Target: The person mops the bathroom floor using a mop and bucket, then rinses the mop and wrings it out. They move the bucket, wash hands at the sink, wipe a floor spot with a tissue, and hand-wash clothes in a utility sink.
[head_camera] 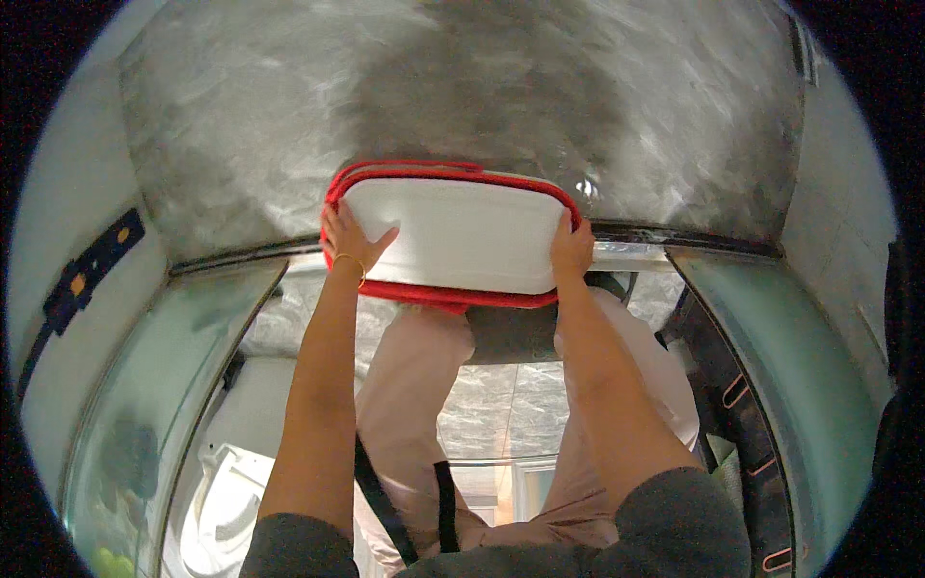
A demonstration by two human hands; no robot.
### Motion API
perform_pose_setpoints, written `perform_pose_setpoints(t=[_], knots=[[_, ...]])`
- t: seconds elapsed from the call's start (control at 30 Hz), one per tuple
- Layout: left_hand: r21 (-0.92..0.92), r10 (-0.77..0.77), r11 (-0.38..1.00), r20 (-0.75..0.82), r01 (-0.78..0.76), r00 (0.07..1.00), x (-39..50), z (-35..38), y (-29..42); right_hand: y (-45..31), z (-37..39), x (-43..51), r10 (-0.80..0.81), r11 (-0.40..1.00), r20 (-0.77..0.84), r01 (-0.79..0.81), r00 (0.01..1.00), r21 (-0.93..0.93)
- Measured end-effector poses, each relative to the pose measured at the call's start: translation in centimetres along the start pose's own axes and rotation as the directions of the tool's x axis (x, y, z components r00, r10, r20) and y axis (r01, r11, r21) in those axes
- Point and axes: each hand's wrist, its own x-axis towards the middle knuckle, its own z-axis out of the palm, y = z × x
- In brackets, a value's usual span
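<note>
Between both hands is a rounded rectangular object with a smooth white face (455,235) and a red rim, perhaps a tub or basin seen from its underside. My left hand (353,240) grips its left end, fingers over the red rim and thumb spread on the white face; a thin bracelet circles that wrist. At the right end, my right hand (573,247) holds the rim with its fingers wrapped round the edge. What lies on the object's far side is hidden.
A grey marbled floor (477,87) stretches ahead, past a dark threshold strip (686,240). Curved glass panels (173,347) stand at left and right. A white toilet (227,506) is at lower left, and dark drawers (723,390) with copper-coloured handles are at lower right.
</note>
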Motion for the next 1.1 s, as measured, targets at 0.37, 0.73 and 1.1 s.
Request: perform_pose_setpoints(t=[0.37,0.73,1.1], knots=[[-0.945,-0.453,0.217,0.125,0.245,0.883,-16.0,8.4,0.4,-1.8,-4.4,-1.9,-0.088,0.996,0.339,0.08,0.937,0.037],[-0.52,0.146,-0.742,0.491,0.423,0.859,-24.0,-4.9,3.1,-8.1,-14.4,-14.7,-0.005,0.912,0.645,-0.261,0.764,0.316],[-0.561,0.495,-0.62,0.262,0.548,0.828,-30.1,-11.6,5.2,-12.3,-22.0,-25.0,-0.484,0.598,0.291,0.069,0.825,0.798]])
